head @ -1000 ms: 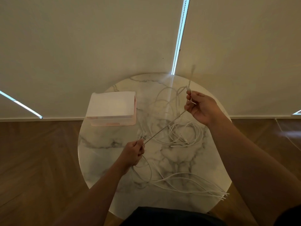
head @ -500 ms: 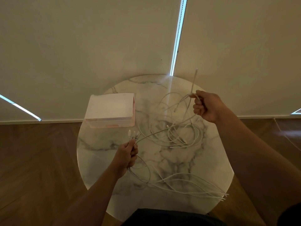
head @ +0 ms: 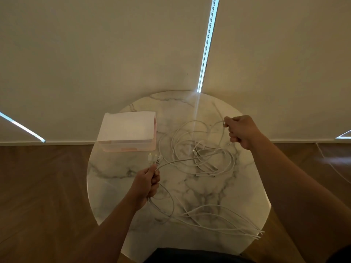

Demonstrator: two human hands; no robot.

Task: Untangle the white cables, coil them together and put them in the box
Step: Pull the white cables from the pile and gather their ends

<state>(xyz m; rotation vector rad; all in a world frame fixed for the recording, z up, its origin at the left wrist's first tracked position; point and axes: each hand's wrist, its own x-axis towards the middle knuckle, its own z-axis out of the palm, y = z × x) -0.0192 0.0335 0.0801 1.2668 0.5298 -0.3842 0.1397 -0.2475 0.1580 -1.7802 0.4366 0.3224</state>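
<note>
Now the strand (head: 180, 160) sags, no longer taut. My left hand (head: 147, 184) grips the plug ends (head: 154, 157), my right hand (head: 242, 130) pinches one of the white cables (head: 201, 150); untangling continues.

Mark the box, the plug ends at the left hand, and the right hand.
box (head: 127, 128), head view, on its white top.
plug ends (head: 154, 158), head view, on the connectors just above the left hand (head: 147, 180).
right hand (head: 242, 130), head view, on its back.
</note>
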